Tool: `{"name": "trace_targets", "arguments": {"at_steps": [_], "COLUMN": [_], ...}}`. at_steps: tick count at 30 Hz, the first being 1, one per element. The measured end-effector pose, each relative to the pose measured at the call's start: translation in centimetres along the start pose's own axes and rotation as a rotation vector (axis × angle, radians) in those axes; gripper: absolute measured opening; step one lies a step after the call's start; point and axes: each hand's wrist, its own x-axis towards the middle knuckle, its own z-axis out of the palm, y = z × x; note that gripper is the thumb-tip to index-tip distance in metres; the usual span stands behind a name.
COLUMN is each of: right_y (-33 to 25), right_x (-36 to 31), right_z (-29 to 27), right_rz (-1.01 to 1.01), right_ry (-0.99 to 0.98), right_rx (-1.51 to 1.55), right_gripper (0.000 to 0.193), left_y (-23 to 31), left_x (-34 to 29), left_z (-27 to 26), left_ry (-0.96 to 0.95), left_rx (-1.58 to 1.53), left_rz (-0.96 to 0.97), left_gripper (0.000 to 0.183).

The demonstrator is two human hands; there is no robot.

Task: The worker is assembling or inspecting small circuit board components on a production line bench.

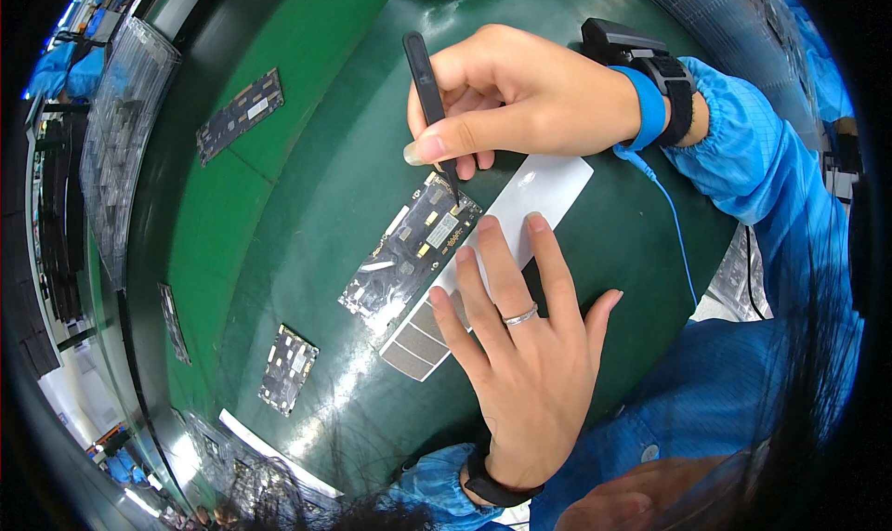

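Note:
My right hand [516,99] grips black tweezers [426,80] between thumb and fingers. The tips point down at the upper right end of a dark circuit board [409,252]; whether they touch it, I cannot tell. Beside the board lies a white strip [544,192] with grey rectangular patches at its lower end. Spread flat, the fingers of my left hand [530,345] press on this strip, fingertips close to the board's edge. A blue strap with a thin cord circles my right wrist, next to a black watch-like band.
Another dark board [240,115] lies at the upper left, a smaller one [288,370] at the lower left, and one more [174,324] near the left edge. Clear plastic trays [125,141] are stacked at left. The blue cord [681,234] runs down the right side.

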Motion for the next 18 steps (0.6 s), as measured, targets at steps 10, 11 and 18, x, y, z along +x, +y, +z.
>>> {"name": "trace_targets", "arguments": {"at_steps": [10, 11, 18], "right_y": [-0.13, -0.1, 0.03], "right_x": [-0.09, -0.08, 0.33], "right_z": [-0.02, -0.06, -0.14], "right_rz": [0.002, 0.002, -0.013], "right_ry": [-0.005, -0.004, -0.021], "right_rx": [-0.028, -0.029, -0.035], "right_gripper": [0.032, 0.032, 0.032], "left_y": [-0.11, -0.1, -0.58], "left_x": [0.03, 0.07, 0.61], "left_z": [0.26, 0.2, -0.02], "left_ry": [0.007, 0.0, 0.03], "left_rx": [0.019, 0.029, 0.034], "left_rz": [-0.015, -0.015, -0.04], "left_gripper": [0.082, 0.082, 0.083]}}
